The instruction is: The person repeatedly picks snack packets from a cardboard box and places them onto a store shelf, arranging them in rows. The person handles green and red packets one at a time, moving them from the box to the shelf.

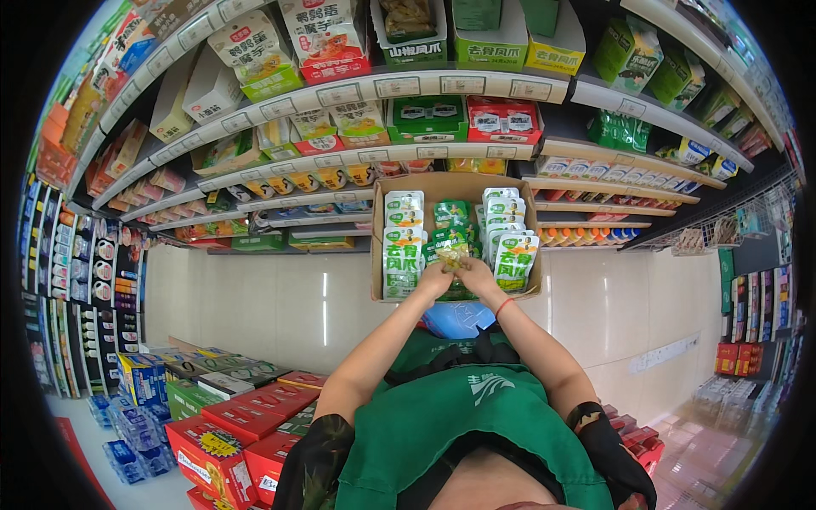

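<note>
Both my hands meet over an open cardboard box of snack packets. Between the fingers of my left hand and my right hand is a small green snack packet with a see-through lower part. White-and-green pouches stand in a row along the box's left side. More white-and-green pouches fill the right side. Other dark green packets lie in the middle, partly hidden by the held one. Below the box's near edge shows a blue object, partly covered.
Shelves with boxed snacks curve across in front. Stacked red beer cartons stand at my lower left, beside shrink-wrapped bottle packs. Wire baskets hang at right. Tiled floor lies between me and the shelves.
</note>
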